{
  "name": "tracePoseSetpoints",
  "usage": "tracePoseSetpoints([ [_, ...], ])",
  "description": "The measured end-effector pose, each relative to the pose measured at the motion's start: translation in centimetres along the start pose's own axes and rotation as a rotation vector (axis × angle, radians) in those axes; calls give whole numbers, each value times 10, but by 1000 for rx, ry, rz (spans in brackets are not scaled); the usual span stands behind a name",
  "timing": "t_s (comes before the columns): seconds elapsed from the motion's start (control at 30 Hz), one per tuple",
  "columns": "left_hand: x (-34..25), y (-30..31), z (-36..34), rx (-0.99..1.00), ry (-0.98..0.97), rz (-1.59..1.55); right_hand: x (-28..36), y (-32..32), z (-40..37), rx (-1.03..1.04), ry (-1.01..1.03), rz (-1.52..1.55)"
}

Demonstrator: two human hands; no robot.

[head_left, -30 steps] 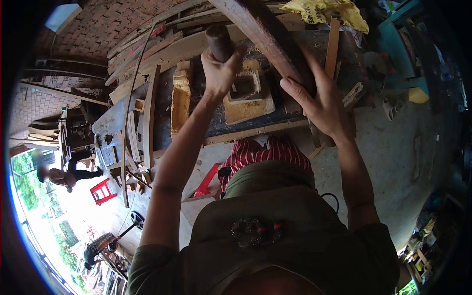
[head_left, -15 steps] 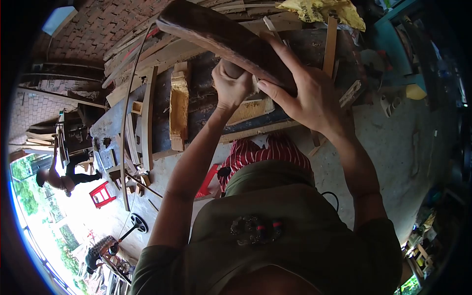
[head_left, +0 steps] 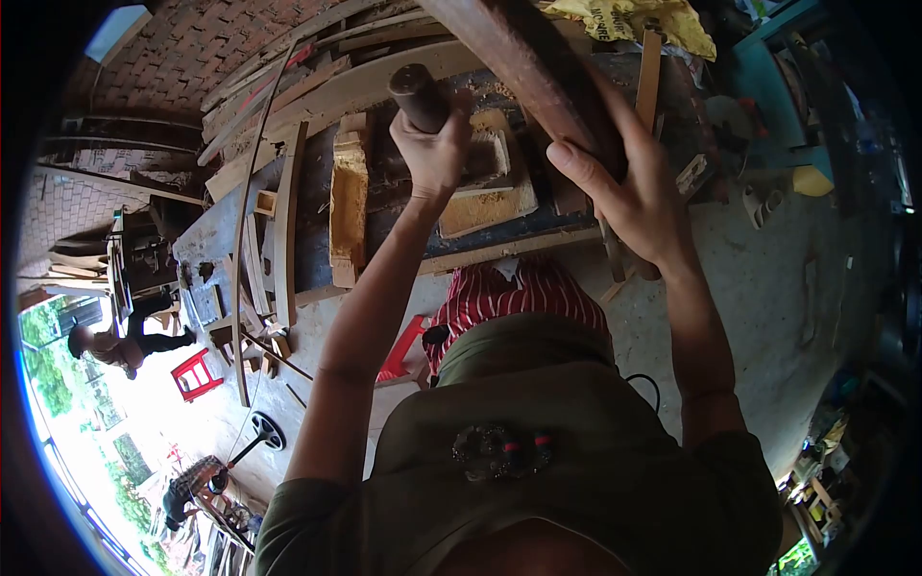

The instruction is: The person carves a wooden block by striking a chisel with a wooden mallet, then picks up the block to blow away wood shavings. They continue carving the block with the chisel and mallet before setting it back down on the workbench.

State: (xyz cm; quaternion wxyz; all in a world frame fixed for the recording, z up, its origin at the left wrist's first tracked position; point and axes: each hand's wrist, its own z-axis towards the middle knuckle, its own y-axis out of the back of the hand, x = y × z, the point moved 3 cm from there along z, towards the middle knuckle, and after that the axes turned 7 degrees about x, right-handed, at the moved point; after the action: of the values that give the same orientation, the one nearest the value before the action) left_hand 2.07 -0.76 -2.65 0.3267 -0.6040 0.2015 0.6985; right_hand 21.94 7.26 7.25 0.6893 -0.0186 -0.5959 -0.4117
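Observation:
My left hand (head_left: 431,154) is closed round a short dark cylindrical handle (head_left: 419,94), whose round end sticks up above the fist. On the right, my right hand (head_left: 624,187) grips a long dark wooden piece (head_left: 547,82) that slants from the top of the view down past the palm. Between and below the hands, a light wooden block (head_left: 488,210) with a rectangular recess lies on the dark workbench (head_left: 312,206). A hollowed yellowish wood piece (head_left: 348,206) lies to the left of my left hand.
Long boards (head_left: 274,106) lie along the bench's far left. A yellow sack (head_left: 639,24) is at the top right. A red stool (head_left: 197,375) stands on the floor at left. Two other people are farther off at left, one bending at a wood pile.
My left hand has moved left and away from the long wooden piece, with its handle now showing. My right hand has shifted right, and the long piece has swung steeper.

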Motion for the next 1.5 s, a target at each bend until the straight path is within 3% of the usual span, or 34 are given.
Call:
tracePoseSetpoints([
  [0.1, -7, -13, -8, 8, -135, 93, 32, 9, 10, 35, 10, 233],
  [0.17, -2, -15, -12, 73, -159, 160, 52, 15, 15, -111, 275, 60],
  [0.23, -2, -17, -21, 90, -261, 196, 43, 7, 16, -77, 297, -97],
  [0.27, 1, -18, -23, 78, -386, 296, 31, -2, 14, 65, 116, -217],
  [0.3, 7, -17, -23, 79, -392, 293, 17, -10, 10, 204, -68, -337],
  [0.43, 15, -5, 4, -10, -57, 168, -20, -11, 8, 1, 36, -83],
  [0.5, -9, -2, 13, -160, -71, -39, -43, -10, 4, -33, 2, -58],
  [0.57, -20, 12, 24, -254, -154, -171, -84, -10, -7, 25, -344, -84],
  [0.63, -44, 21, 19, -293, -168, -281, -131, -15, -27, 90, -481, -202],
  [0.7, -57, 37, 14, -306, -181, -285, -189, -25, -53, 158, -587, -288],
  [0.8, -61, 63, 0, -322, -181, -273, -221, -36, -75, 236, -701, -513],
  [0.9, -56, 85, -17, -390, -182, -154, -241, -45, -77, 262, -717, -548],
  [0.97, -51, 98, -27, -467, -160, -96, -263, -54, -79, 257, -709, -536],
  [1.03, -51, 108, -37, -509, -142, -47, -272, -61, -71, 189, -473, -688],
  [1.07, -49, 115, -42, -506, -142, -43, -253, -63, -58, 194, -469, -684],
  [1.13, -41, 131, -51, -512, -140, -13, -193, -67, -26, 65, -58, -375],
  [1.2, -40, 138, -57, -551, -130, -13, -143, -78, -5, 193, 101, -354],
  [1.33, -31, 158, -70, -627, -113, 21, -143, -123, 1, 365, 199, -429],
  [1.43, -38, 164, -76, -707, -78, 68, -151, -139, 3, 383, 50, -353],
  [1.5, -38, 169, -77, -756, -61, 97, -146, -141, 2, 252, -44, -103],
])
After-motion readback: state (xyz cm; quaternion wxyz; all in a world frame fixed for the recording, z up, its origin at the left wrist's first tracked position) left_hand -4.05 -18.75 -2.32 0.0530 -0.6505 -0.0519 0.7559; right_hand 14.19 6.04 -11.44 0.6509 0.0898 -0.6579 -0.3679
